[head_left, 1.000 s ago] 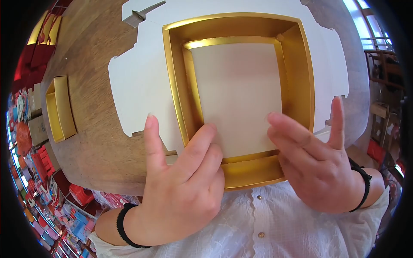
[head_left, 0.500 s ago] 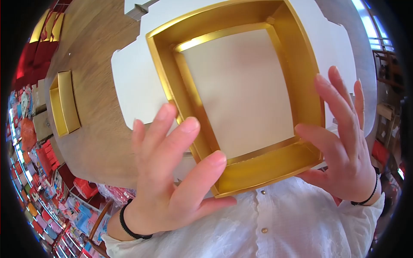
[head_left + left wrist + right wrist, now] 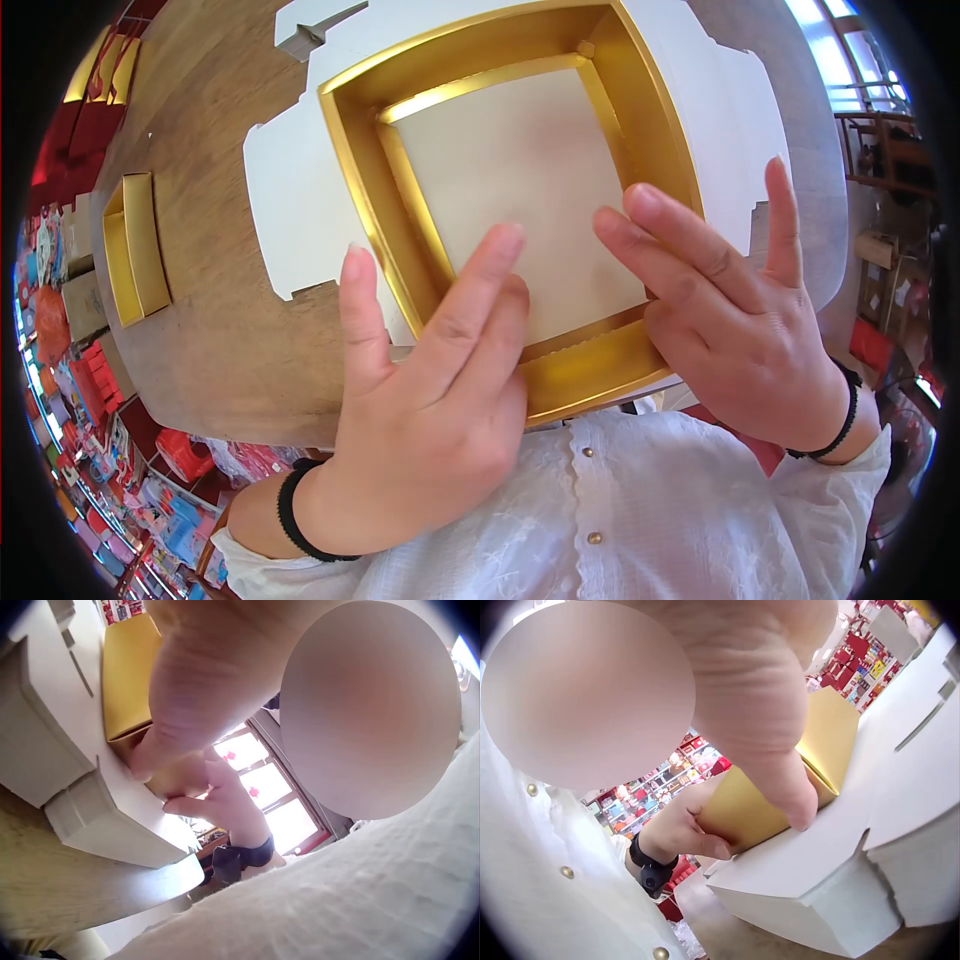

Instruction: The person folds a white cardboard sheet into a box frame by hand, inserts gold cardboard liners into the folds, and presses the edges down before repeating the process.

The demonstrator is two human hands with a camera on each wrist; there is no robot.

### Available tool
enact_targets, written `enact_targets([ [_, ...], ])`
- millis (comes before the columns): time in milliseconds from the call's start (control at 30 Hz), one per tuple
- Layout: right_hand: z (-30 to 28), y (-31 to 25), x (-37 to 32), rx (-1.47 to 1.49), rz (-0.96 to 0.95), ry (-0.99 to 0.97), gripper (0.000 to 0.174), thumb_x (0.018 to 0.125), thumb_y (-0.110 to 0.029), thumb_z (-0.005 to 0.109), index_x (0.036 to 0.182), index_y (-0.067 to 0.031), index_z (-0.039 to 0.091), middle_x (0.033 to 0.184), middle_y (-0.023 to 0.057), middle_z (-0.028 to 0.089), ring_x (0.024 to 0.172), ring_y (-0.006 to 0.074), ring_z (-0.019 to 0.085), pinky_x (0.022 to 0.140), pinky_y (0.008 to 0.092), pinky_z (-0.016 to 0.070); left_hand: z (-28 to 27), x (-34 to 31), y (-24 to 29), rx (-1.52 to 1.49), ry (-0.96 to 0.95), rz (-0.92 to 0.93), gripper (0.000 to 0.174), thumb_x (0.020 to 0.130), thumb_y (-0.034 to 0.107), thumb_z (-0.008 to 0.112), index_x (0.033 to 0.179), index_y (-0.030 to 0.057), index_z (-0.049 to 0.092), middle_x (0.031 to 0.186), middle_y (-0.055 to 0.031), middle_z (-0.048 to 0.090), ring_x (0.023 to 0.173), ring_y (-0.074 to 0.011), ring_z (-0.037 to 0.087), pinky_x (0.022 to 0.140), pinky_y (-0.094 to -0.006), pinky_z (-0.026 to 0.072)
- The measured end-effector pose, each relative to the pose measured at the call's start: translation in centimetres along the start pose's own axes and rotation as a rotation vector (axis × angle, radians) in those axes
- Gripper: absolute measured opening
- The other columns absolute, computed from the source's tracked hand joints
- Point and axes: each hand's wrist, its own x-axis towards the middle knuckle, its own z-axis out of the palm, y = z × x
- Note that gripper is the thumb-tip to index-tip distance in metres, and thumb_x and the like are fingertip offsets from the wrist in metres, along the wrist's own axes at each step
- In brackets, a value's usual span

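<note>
A gold square box wall [image 3: 600, 375] with a narrow inner lip surrounds a pale floor. It lies on white flat cardboard with cut flaps [image 3: 295, 200]. My left hand [image 3: 430, 430] grips its near left corner. My right hand [image 3: 735, 340] holds the near right corner. Index and middle fingers of both hands reach over the near wall to the inside, while the little fingers stick out. In the left wrist view the left thumb [image 3: 142, 761] presses on the gold side from outside. The right thumb [image 3: 799, 810] does likewise in the right wrist view.
The wooden table [image 3: 230, 340] has a rounded edge. A small narrow gold box [image 3: 150, 245] stands on its left. Red and gold bags [image 3: 75, 130] are at the far left, with crowded shelves of goods [image 3: 100, 480] below. A wooden chair [image 3: 880, 150] stands to the right.
Half a second ago both hands were spread along the sides; now their fingers are back over the near wall. The box has shifted left and turned a little since the first frame.
</note>
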Motion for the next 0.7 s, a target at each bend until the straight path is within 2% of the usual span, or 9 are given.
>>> enact_targets([
  [33,0.2,-0.1,0.1,0.032,0.023,0.015,0.023,0.076,-0.001,0.065,0.058,-0.0085,0.053,0.134,0.0004,0.062,0.138,0.0166,0.046,0.119,0.0673,0.0084,0.1,0.1,0.1,-0.018,0.025,-0.017,0.012,0.068,0.001,0.063,0.061,0.0035,0.053,0.111,-0.0117,0.065,0.132,-0.0337,0.052,0.111,-0.0729,0.0127],
  [267,-0.4,0.0,0.9,0.101,0.046,-0.079,0.013,0.076,0.0,0.065,0.065,-0.0074,0.063,0.132,0.0001,0.063,0.137,0.0177,0.046,0.118,0.0674,0.0095,-0.1,0.4,-0.1,-0.111,0.022,-0.049,0.014,0.069,0.001,0.062,0.059,0.0034,0.052,0.102,-0.0105,0.064,0.13,-0.0323,0.054,0.107,-0.0776,0.012],
  [300,-0.9,0.3,0.7,0.026,-0.012,-0.145,0.002,0.078,-0.007,0.068,0.077,-0.0071,0.066,0.138,0.0046,0.058,0.14,0.0216,0.043,0.118,0.0666,0.0094,-0.5,0.4,-0.2,-0.081,-0.04,-0.034,0.012,0.072,0.005,0.064,0.063,0.0038,0.056,0.107,-0.0117,0.063,0.132,-0.0347,0.052,0.108,-0.0763,0.0126],
  [367,-1.8,0.8,0.4,-0.054,-0.07,-0.216,0.011,0.081,-0.014,0.07,0.089,-0.0068,0.069,0.143,0.0091,0.054,0.142,0.0255,0.04,0.118,0.0658,0.0093,-0.8,-0.1,-0.4,-0.056,-0.096,-0.019,0.011,0.076,0.01,0.066,0.068,0.0041,0.06,0.111,-0.0128,0.062,0.133,-0.037,0.049,0.109,-0.075,0.0133],
  [433,-2.4,1.3,0.0,0.152,0.096,-0.176,0.064,0.075,-0.041,0.081,0.127,-0.0093,0.059,0.155,0.0193,0.036,0.146,0.0347,0.031,0.119,0.0632,0.0085,-0.7,-1.1,-0.8,-0.061,-0.003,0.025,0.041,0.079,0.035,0.076,0.104,0.0048,0.066,0.133,-0.0168,0.052,0.141,-0.0422,0.036,0.112,-0.0715,0.0135],
  [467,-2.5,1.6,-0.4,0.151,0.098,-0.178,0.064,0.075,-0.041,0.081,0.127,-0.0093,0.059,0.155,0.0193,0.036,0.146,0.0347,0.031,0.119,0.0632,0.0085,-0.9,-1.5,-1.4,-0.063,-0.002,0.026,0.041,0.079,0.035,0.076,0.104,0.0048,0.066,0.133,-0.0168,0.052,0.141,-0.0422,0.036,0.112,-0.0715,0.0135],
  [533,-2.4,2.6,-1.3,0.264,0.214,-0.15,0.115,0.059,-0.064,0.084,0.149,-0.0096,0.037,0.159,0.0246,0.022,0.148,0.0401,0.025,0.119,0.0613,0.0078,-1.5,-2.6,-3.0,-0.322,0.092,-0.086,0.101,0.065,0.064,0.082,0.14,0.0054,0.046,0.15,-0.0195,0.036,0.146,-0.0446,0.023,0.115,-0.0651,0.0142],
  [567,-1.9,2.9,-1.9,0.264,0.238,-0.137,0.136,0.048,-0.068,0.086,0.155,-0.0091,0.026,0.159,0.0224,0.025,0.148,0.038,0.025,0.119,0.061,0.0082,-0.9,-3.2,-4.0,-0.312,0.185,-0.08,0.127,0.055,0.073,0.082,0.15,0.0042,0.032,0.155,-0.0201,0.03,0.148,-0.0431,0.019,0.117,-0.0615,0.0141],
  [700,-0.8,2.5,-2.5,0.353,0.326,-0.169,0.133,0.052,-0.074,0.08,0.153,-0.0041,0.029,0.158,0.0216,0.028,0.149,0.0355,0.024,0.12,0.0567,0.0085,-0.5,-5.1,-4.3,-0.44,0.134,-0.232,0.131,0.059,0.08,0.074,0.151,-0.0027,0.028,0.156,-0.0239,0.027,0.148,-0.043,0.018,0.118,-0.0571,0.014],
])
